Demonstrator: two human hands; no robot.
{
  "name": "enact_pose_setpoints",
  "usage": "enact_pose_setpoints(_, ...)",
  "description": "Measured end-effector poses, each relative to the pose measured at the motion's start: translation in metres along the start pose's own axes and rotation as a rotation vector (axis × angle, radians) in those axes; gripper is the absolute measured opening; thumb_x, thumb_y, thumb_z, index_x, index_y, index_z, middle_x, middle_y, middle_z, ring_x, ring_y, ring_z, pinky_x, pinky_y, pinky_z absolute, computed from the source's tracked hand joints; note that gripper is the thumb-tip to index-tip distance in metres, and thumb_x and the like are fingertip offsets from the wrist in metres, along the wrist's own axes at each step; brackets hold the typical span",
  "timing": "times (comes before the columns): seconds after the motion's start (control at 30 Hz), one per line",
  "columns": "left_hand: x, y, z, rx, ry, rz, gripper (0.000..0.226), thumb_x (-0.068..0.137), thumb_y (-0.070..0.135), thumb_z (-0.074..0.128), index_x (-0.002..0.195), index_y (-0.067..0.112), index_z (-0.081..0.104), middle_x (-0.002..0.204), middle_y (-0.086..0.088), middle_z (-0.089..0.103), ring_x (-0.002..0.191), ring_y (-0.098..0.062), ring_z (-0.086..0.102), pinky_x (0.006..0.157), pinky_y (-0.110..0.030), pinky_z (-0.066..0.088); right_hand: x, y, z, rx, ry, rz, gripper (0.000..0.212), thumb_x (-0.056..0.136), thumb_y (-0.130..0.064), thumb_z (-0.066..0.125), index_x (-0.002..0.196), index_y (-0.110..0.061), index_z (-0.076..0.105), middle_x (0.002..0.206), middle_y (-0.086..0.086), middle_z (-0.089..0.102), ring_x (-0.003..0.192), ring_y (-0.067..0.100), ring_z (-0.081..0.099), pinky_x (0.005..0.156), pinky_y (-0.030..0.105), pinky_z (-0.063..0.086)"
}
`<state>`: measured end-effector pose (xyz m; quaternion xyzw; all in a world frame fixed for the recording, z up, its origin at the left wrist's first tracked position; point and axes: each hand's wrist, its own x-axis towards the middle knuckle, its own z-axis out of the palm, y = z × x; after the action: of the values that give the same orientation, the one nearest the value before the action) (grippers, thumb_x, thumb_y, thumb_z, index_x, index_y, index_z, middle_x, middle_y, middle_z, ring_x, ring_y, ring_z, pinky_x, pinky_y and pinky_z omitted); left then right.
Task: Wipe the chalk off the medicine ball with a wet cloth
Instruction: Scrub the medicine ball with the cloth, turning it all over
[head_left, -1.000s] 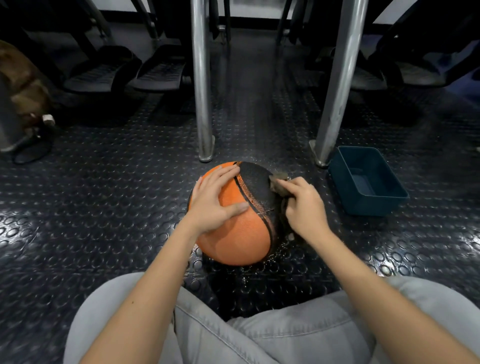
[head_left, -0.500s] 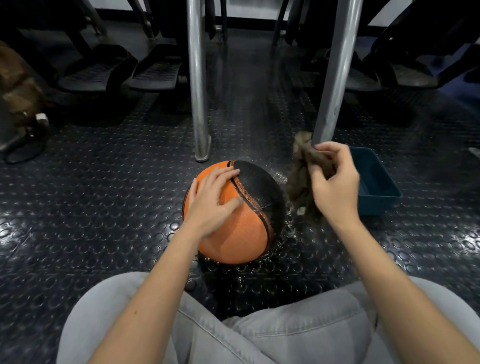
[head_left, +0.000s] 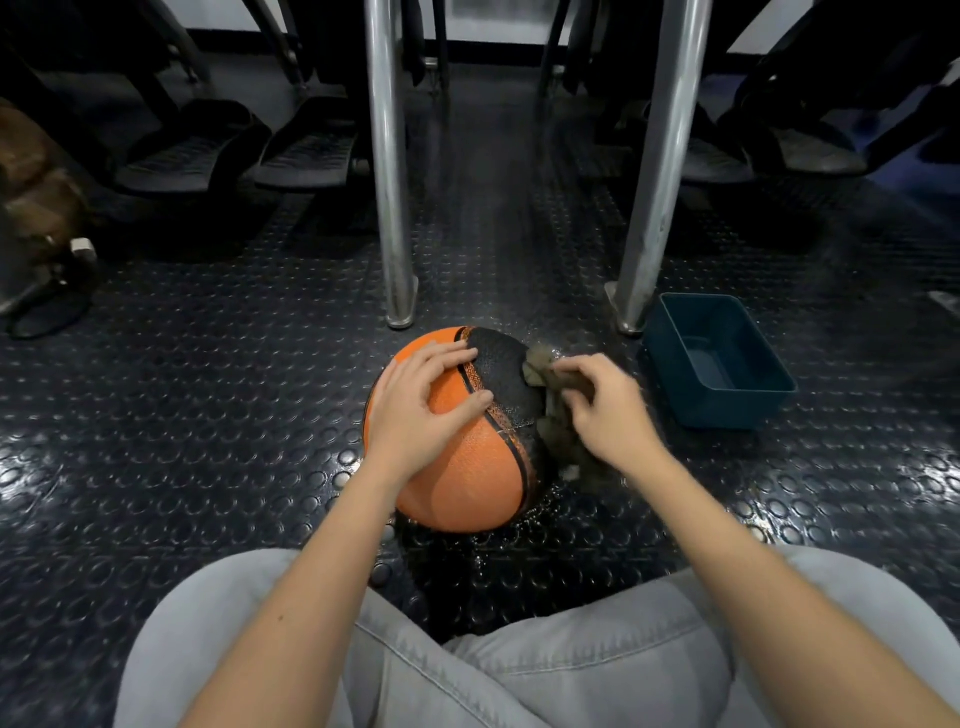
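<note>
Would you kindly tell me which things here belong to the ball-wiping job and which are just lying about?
Job: medicine ball, cloth, left hand on the ball, right hand gripping the cloth, blue tub.
Lying about: metal legs, black footplates, brown item at left.

One camera only, worn on the person's head, faces forward and steeply down over the lap (head_left: 545, 670) to the floor (head_left: 208, 415). The ball (head_left: 467, 467) and cloth (head_left: 537, 361) sit close below it, in mid-frame (the wide lens bends the edges); metal legs (head_left: 387, 156) stand farther off, up top.
</note>
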<state>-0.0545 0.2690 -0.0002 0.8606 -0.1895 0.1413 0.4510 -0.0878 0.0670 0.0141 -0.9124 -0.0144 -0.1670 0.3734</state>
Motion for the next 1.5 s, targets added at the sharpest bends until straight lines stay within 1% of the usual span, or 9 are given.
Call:
enact_pose_setpoints(0.13,-0.003,-0.001,0.001,0.058,0.063,-0.106,0.072,0.069,0.075,0.045,0.13,0.038,0.05,0.131,0.024,0.04,0.124,-0.001,0.033,0.109,-0.034,0.023,0.009,-0.009,-0.02,0.142,0.434,-0.03,0.031,0.085,0.009,0.051,0.111,-0.006,0.06,0.106,0.004,0.053,0.1,0.004,0.047,0.088,0.0,0.029)
enact_pose_setpoints(0.3,0.002,-0.001,-0.002,0.132,0.068,-0.269,0.086,0.063,0.082,0.038,0.134,0.033,0.047,0.138,0.012,0.041,0.129,-0.014,0.036,0.111,-0.04,0.023,-0.004,0.007,0.015,-0.024,-0.069,0.042,0.033,0.088,0.005,0.05,0.117,-0.008,0.058,0.115,0.007,0.055,0.108,0.018,0.051,0.089,0.011,0.03)
enact_pose_setpoints(0.53,0.004,-0.008,-0.017,-0.098,-0.109,-0.129,0.066,0.059,0.07,0.059,0.119,0.045,0.049,0.122,0.034,0.041,0.12,0.004,0.035,0.108,-0.033,0.028,0.006,0.0,-0.001,0.117,0.252,0.064,0.031,0.087,0.007,0.052,0.113,-0.008,0.059,0.109,0.006,0.053,0.099,0.008,0.047,0.082,-0.002,0.029)
enact_pose_setpoints(0.8,0.006,-0.003,-0.01,0.07,-0.211,0.101,0.055,0.057,0.076,0.055,0.11,0.064,0.045,0.13,0.042,0.034,0.137,0.004,0.012,0.113,-0.032,-0.012,0.007,0.019,-0.021,-0.112,-0.124,0.085,0.038,0.082,0.009,0.049,0.108,-0.015,0.063,0.105,0.0,0.056,0.106,0.02,0.053,0.088,0.018,0.034)
enact_pose_setpoints(0.93,0.015,-0.006,-0.002,0.057,-0.025,0.033,0.034,0.076,0.061,0.045,0.106,0.05,0.057,0.12,0.028,0.05,0.122,-0.005,0.04,0.113,-0.042,0.016,0.006,0.006,-0.015,0.004,0.199,-0.042,0.038,0.078,0.013,0.05,0.104,-0.01,0.065,0.101,0.006,0.058,0.095,0.011,0.053,0.086,0.011,0.036)
enact_pose_setpoints(1.1,0.033,0.0,0.002,0.083,0.028,-0.036,0.036,0.092,0.008,0.041,0.109,0.019,0.07,0.118,-0.001,0.06,0.113,-0.022,0.051,0.1,-0.031,0.036,-0.002,0.006,0.018,-0.001,0.021,-0.144,0.036,0.084,0.003,0.051,0.115,-0.011,0.064,0.102,0.005,0.054,0.096,0.019,0.054,0.091,0.024,0.041)
enact_pose_setpoints(1.27,0.045,0.004,-0.011,0.043,-0.12,-0.218,0.028,0.089,0.041,0.061,0.113,0.026,0.063,0.117,0.008,0.053,0.114,-0.012,0.049,0.095,-0.026,0.035,0.008,0.026,0.015,-0.163,0.0,0.247,0.037,0.089,0.002,0.051,0.123,-0.009,0.058,0.118,0.012,0.055,0.114,0.028,0.051,0.095,0.028,0.035)
enact_pose_setpoints(1.37,0.035,0.0,-0.005,0.111,-0.109,-0.156,0.05,0.076,0.054,0.063,0.119,0.028,0.059,0.122,0.007,0.05,0.12,-0.015,0.047,0.104,-0.035,0.036,0.006,-0.005,0.016,-0.001,0.188,-0.016,0.035,0.084,0.007,0.054,0.115,-0.008,0.061,0.112,0.008,0.06,0.105,0.017,0.054,0.093,0.017,0.035)
enact_pose_setpoints(1.5,0.022,0.005,0.008,0.109,-0.065,-0.071,0.044,0.084,0.04,0.068,0.125,0.027,0.056,0.132,0.007,0.047,0.13,-0.012,0.037,0.109,-0.028,0.023,-0.007,-0.005,0.027,-0.042,0.13,-0.249,0.033,0.082,0.002,0.048,0.106,-0.011,0.066,0.102,0.007,0.059,0.098,0.022,0.056,0.088,0.029,0.045)
